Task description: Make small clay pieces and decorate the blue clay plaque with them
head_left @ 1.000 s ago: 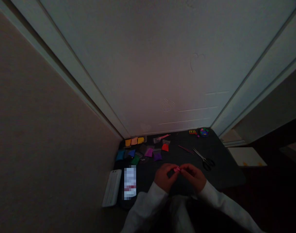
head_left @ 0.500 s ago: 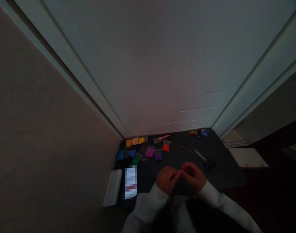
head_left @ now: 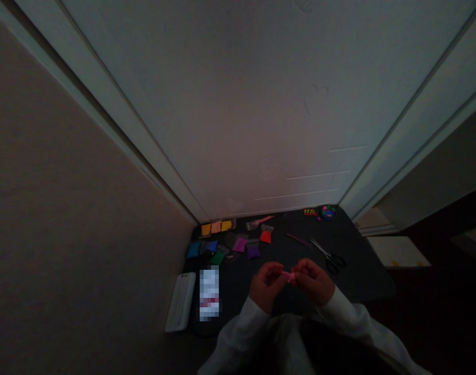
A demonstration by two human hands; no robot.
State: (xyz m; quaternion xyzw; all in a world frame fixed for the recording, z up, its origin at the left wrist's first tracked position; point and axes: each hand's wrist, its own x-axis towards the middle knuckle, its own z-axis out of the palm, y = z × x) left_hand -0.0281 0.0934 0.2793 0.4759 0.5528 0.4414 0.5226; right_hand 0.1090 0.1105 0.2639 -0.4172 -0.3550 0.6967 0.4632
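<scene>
Left hand (head_left: 267,285): thumb and fingers pinched on one end of a small pink piece (head_left: 289,276). Right hand (head_left: 313,284): fingertips clamped on the other end. Piece sits between the two hands, above the near part of the dark bench (head_left: 363,278); exact shape too small and dim to read.

Just beyond the right hand: scissors (head_left: 329,259), black handles toward the person, blades partly apart. Thin pinkish tool (head_left: 299,240) lies near the blade tips.

Beyond the left hand: purple bag (head_left: 253,252), magenta bag (head_left: 240,245) beside it, red bag (head_left: 265,237) farther back. Left of those: green bag (head_left: 218,257), blue bag (head_left: 212,247), teal bag (head_left: 193,250).

Back edge, left to right: orange, peach and yellow packs (head_left: 216,227) in a row, pink sticks (head_left: 265,220), red-and-yellow dotted item (head_left: 309,212), round blue item (head_left: 328,213) with coloured bits.

Near left corner: pixelated bright rectangle (head_left: 209,293), white slab (head_left: 180,302) beside it.
</scene>
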